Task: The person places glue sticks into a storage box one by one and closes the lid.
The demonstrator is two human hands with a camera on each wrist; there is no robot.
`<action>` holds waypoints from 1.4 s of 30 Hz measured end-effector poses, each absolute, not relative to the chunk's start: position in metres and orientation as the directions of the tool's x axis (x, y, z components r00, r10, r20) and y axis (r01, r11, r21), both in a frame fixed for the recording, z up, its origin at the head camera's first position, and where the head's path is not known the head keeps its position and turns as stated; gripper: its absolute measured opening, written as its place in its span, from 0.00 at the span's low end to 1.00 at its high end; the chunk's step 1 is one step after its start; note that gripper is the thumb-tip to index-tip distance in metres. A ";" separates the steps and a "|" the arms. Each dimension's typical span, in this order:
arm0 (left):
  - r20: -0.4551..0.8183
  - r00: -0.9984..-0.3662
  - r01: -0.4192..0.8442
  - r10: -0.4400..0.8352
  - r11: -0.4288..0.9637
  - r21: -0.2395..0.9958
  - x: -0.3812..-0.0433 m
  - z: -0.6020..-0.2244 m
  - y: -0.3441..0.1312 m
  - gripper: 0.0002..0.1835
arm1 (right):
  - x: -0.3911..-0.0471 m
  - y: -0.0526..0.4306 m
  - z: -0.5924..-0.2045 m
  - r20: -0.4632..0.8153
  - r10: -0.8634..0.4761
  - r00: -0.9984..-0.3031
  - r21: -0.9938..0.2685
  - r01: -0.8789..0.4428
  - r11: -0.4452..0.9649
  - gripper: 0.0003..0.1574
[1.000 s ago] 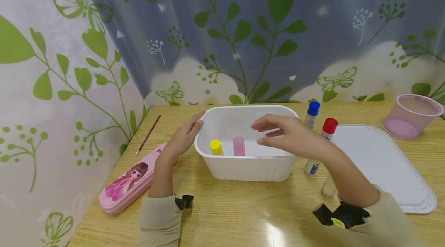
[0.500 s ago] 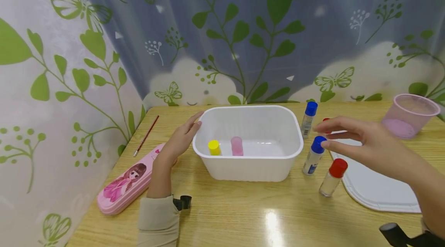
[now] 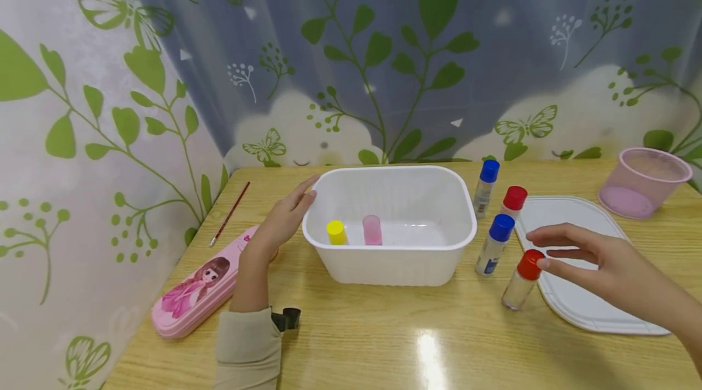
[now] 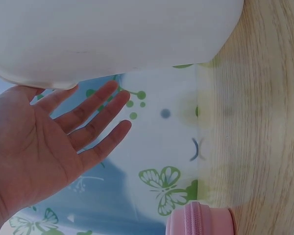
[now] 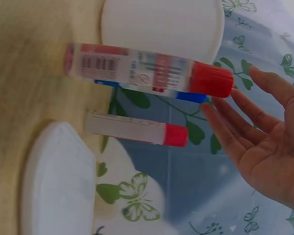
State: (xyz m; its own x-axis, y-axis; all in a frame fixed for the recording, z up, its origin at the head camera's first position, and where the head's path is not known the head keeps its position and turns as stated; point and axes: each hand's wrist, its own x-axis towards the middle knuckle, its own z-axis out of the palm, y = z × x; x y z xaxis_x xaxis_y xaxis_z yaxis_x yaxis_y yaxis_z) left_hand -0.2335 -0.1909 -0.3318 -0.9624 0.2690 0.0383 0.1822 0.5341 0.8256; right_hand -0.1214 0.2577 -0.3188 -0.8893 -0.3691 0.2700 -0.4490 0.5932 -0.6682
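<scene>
My left hand (image 3: 282, 219) rests at the left rim of a white plastic tub (image 3: 392, 268); in the left wrist view its fingers (image 4: 100, 117) are spread beside the tub wall. Inside the tub are a yellow-capped item (image 3: 336, 232) and a pink translucent one (image 3: 372, 231). My right hand (image 3: 609, 262) is at the red cap of the nearest upright glue tube (image 3: 517, 290), thumb and fingers loosely apart around it in the right wrist view. Behind that tube (image 5: 152, 71) stand another red-capped tube (image 5: 137, 130) and two blue-capped tubes, one nearer (image 3: 492, 250) and one farther (image 3: 485, 189).
A white lid (image 3: 576, 213) lies flat on the right, partly under my right hand in view. Beyond it stands a pink translucent cup (image 3: 641, 186). On the left are a pink pencil case (image 3: 203, 289) and a dark red pencil (image 3: 230, 213). A patterned curtain (image 3: 351, 55) hangs behind the table.
My right hand has left the space over the tub, swung right past the blue-capped tube, then come down toward the nearest red cap. The left hand stays at the rim.
</scene>
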 end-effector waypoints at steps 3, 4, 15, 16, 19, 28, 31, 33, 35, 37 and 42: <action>0.041 -0.962 0.184 0.268 0.534 0.825 -0.233 -0.331 -0.191 0.27 | -0.120 0.257 -0.328 0.254 -0.371 -0.893 -0.689 -0.436 0.578 0.22; 0.042 -0.963 0.185 0.268 0.533 0.826 -0.233 -0.331 -0.191 0.27 | -0.119 0.257 -0.331 0.249 -0.371 -0.894 -0.697 -0.432 0.573 0.22; 0.051 -0.961 0.193 0.272 0.528 0.827 -0.234 -0.332 -0.191 0.28 | -0.118 0.253 -0.348 0.280 -0.310 -0.909 -0.755 -0.408 0.514 0.21; 0.052 -0.961 0.194 0.272 0.528 0.827 -0.234 -0.332 -0.191 0.28 | -0.118 0.252 -0.349 0.289 -0.306 -0.907 -0.756 -0.412 0.508 0.21; 0.054 -0.959 0.197 0.277 0.521 0.830 -0.234 -0.333 -0.191 0.28 | -0.118 0.252 -0.350 0.313 -0.298 -0.902 -0.754 -0.427 0.499 0.22; 0.048 -0.960 0.192 0.277 0.521 0.832 -0.234 -0.333 -0.191 0.28 | -0.118 0.250 -0.347 0.315 -0.316 -0.895 -0.743 -0.440 0.505 0.21; 0.044 -0.961 0.188 0.274 0.523 0.831 -0.234 -0.332 -0.190 0.28 | -0.117 0.250 -0.342 0.316 -0.319 -0.894 -0.731 -0.443 0.519 0.23; 0.041 -0.961 0.183 0.272 0.522 0.833 -0.234 -0.332 -0.190 0.27 | -0.117 0.249 -0.337 0.321 -0.320 -0.891 -0.725 -0.449 0.523 0.23; 0.038 -0.962 0.178 0.269 0.521 0.835 -0.234 -0.332 -0.190 0.27 | -0.116 0.248 -0.331 0.326 -0.318 -0.890 -0.713 -0.453 0.535 0.23; 0.036 -0.963 0.175 0.267 0.521 0.836 -0.233 -0.332 -0.190 0.27 | -0.116 0.246 -0.324 0.329 -0.312 -0.891 -0.702 -0.452 0.551 0.22; 0.038 -0.964 0.177 0.265 0.526 0.832 -0.233 -0.332 -0.190 0.27 | -0.118 0.245 -0.310 0.361 -0.303 -0.882 -0.689 -0.471 0.551 0.23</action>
State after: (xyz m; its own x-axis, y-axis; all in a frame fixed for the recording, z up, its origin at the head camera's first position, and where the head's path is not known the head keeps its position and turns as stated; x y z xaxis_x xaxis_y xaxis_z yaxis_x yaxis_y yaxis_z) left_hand -0.2327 -0.1901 -0.3317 -0.9635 0.2650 0.0378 0.1772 0.5257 0.8320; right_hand -0.1179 0.2446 -0.3098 -0.8823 -0.3026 0.3606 -0.4707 0.5507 -0.6893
